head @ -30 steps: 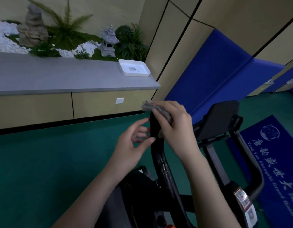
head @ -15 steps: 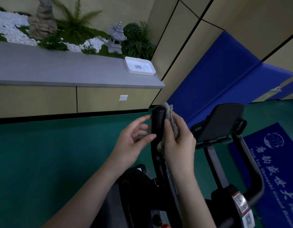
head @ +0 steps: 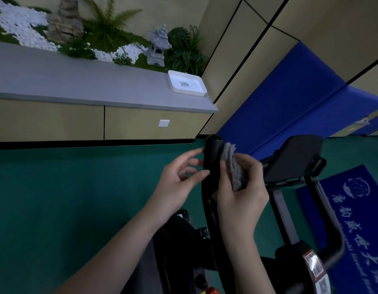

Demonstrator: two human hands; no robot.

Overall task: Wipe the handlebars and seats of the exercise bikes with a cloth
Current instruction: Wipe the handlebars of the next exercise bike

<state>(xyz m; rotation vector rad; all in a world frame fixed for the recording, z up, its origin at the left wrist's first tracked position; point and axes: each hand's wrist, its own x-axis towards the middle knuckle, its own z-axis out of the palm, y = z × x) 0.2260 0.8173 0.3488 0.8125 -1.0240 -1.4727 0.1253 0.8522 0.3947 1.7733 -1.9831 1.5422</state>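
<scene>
at the centre of the frame a black upright handlebar post of an exercise bike (head: 211, 158) rises to a rounded tip. the right hand (head: 243, 196) is closed on a folded grey fabric cloth (head: 233, 168), thumb on one side and fingers on the other, and presses the cloth against the right side of the post just below its tip. the left hand (head: 179, 181) sits on the other side of the post with its fingers spread and loosely curled, holding nothing; its thumb tip and a fingertip reach the left edge of the post, though real contact is hard to judge. right of the hands, a black padded console rest (head: 294, 160) stands tilted on a grey stem, and a second curved black handlebar (head: 330, 225) runs down the lower right. a blue floor mat with white lettering (head: 357, 209) lies at the right edge on the green floor (head: 67, 198). in the upper left a long grey countertop (head: 77, 81) carries a white rectangular tray (head: 187, 85), with a small grey stone pagoda lantern (head: 158, 47) among green ferns behind it
</scene>
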